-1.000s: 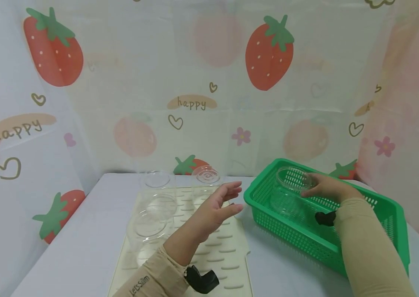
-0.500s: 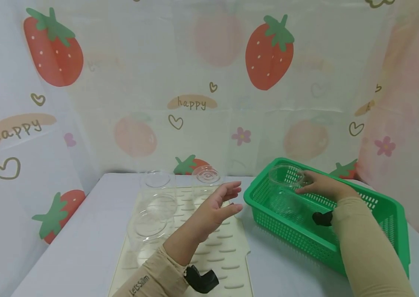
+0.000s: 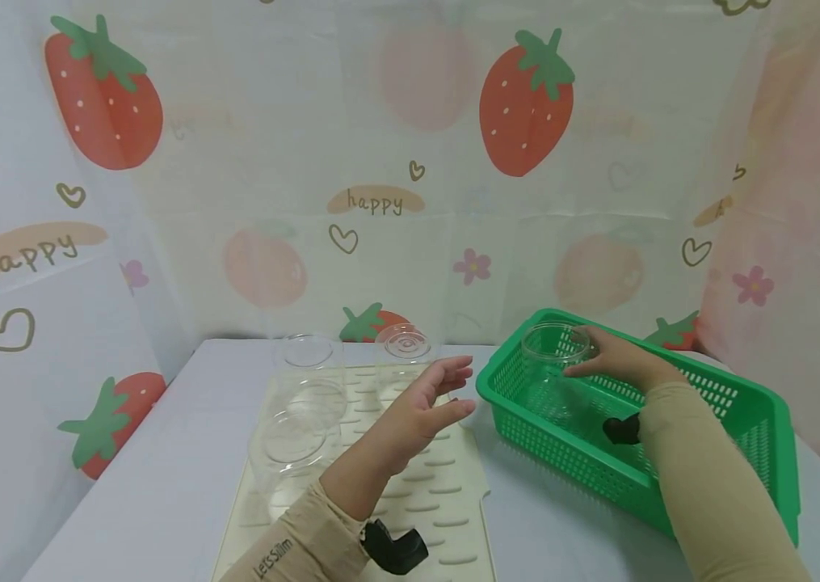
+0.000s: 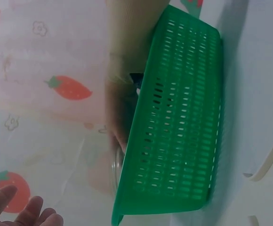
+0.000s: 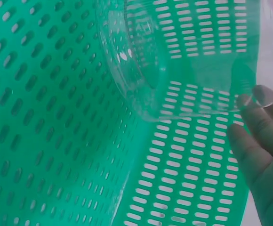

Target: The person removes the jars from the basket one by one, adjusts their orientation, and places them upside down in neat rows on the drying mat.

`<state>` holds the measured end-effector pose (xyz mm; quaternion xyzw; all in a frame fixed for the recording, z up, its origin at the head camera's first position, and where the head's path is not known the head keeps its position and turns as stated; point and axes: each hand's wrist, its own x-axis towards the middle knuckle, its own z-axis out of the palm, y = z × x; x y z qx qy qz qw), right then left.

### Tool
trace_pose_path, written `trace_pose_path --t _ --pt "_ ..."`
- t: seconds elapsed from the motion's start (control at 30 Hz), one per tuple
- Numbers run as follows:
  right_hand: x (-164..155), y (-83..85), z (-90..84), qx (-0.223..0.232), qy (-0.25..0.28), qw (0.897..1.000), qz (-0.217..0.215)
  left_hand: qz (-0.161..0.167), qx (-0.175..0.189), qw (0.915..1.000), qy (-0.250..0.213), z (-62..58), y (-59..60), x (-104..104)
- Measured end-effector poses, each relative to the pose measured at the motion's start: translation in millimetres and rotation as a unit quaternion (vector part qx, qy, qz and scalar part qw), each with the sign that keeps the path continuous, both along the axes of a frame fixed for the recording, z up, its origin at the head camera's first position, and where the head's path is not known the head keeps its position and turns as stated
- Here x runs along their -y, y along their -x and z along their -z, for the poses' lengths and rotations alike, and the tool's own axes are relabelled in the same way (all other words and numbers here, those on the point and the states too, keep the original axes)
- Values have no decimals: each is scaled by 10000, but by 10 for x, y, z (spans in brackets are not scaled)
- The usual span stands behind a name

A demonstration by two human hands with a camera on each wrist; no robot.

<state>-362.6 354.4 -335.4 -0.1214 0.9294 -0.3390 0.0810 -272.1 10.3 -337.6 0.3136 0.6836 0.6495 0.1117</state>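
My right hand reaches into the green basket and grips a clear plastic cup by its side near the rim. The cup stands upright in the basket's left end, its base close to the basket wall in the right wrist view. Fingertips lie against the cup's clear side there; the thumb is not plainly visible. My left hand hovers over the cream ridged mat, fingers spread and holding nothing. Beside it, several clear cups stand on the mat's left part, and one cup at its back shows a ringed base on top.
The basket stands at a slant on the white table, to the right of the mat. Behind the table hangs a cloth printed with strawberries. Black straps circle both wrists.
My right hand has shifted slightly left inside the basket, and the cup has moved left with it toward the basket's left end. My left hand has stayed still.
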Motion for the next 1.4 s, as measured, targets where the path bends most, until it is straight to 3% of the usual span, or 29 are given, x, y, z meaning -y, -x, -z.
trace_pose_path --t 0.33,0.67,0.83,1.07,1.4 --pt "73 12 -66 -288 256 9991 177 -7 2 10000 20 0 5 17" --pt "108 35 -124 -793 -328 9962 156 -73 54 9999 90 -7 3 31" --pt "103 30 -142 -893 -383 9952 118 -120 83 9998 143 -19 -1 43" --pt "16 26 -165 -1013 -152 9947 98 -81 -49 9999 109 -8 5 51" --pt "-1 -24 -292 -1274 12 9918 -86 -94 36 9999 96 -3 0 58"
